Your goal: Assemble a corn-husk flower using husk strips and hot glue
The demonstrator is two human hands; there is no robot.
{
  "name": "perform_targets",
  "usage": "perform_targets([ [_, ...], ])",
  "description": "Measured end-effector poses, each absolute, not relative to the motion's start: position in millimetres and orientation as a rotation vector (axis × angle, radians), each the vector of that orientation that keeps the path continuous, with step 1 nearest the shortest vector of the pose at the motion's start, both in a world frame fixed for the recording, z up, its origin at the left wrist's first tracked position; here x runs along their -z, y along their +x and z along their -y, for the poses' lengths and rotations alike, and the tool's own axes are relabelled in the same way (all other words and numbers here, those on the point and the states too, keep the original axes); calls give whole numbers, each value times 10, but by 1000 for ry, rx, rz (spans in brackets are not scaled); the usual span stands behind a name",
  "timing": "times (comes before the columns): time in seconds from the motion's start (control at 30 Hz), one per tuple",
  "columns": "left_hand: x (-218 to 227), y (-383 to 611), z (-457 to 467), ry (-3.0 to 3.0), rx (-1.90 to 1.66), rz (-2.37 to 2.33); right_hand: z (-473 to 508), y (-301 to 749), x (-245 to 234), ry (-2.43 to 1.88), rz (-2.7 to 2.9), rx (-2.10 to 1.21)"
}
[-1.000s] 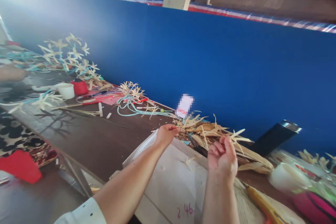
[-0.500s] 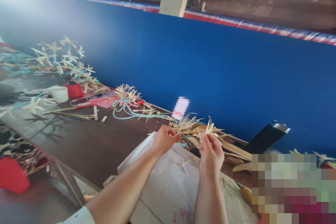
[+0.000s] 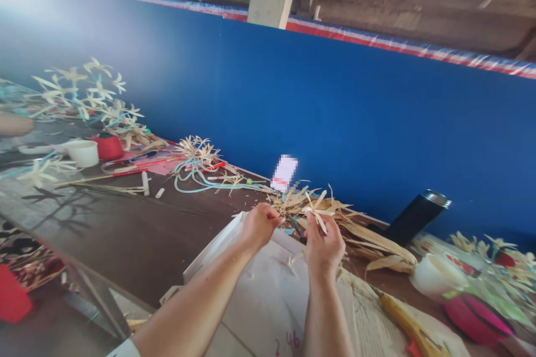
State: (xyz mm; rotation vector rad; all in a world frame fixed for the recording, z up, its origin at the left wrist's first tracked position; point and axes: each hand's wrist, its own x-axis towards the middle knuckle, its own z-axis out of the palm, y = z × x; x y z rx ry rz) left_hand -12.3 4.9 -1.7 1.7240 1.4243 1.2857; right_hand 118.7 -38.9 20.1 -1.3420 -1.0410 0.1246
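Note:
Between the thumb and fingers of my right hand (image 3: pixel 325 242) is a pale husk flower (image 3: pixel 320 211) with narrow spread petals. My left hand (image 3: pixel 260 227) is a short way to its left, thumb and fingertips pinched together; whatever they may hold is too small to make out. Both forearms reach over a white board (image 3: pixel 251 307), on which another small pale flower (image 3: pixel 291 261) lies. Just beyond my hands is a heap of dry husk strips (image 3: pixel 304 196), with a dark tool partly hidden beside my right hand.
A black flask (image 3: pixel 419 217) leans against the blue partition (image 3: pixel 355 122). White cups (image 3: pixel 84 153), red thread (image 3: pixel 108 146), light-blue stems (image 3: pixel 196 184) and finished flowers (image 3: pixel 100 89) lie leftward. At right are a yellow-handled tool (image 3: pixel 402 318) and a pink item (image 3: pixel 477 319). Another person's arm (image 3: pixel 15 124) shows at left.
The flower in my right hand has turned, its petals now facing me more. My right hand has shifted slightly left in view. Another person's arm has come further into view at left.

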Motion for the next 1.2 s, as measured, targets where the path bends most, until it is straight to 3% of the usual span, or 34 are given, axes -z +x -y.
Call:
perform_targets([
  [0.37,-73,-94,29,1777,-1270,-1256,342,1185,-120,-1349,1169,5],
  [0.8,-186,-137,61,1324,-1303,-844,286,1148,-57,-1375,1346,172],
  [1.2,-167,-141,26,1286,-1373,-869,289,1093,-42,-1330,1367,-163],
])
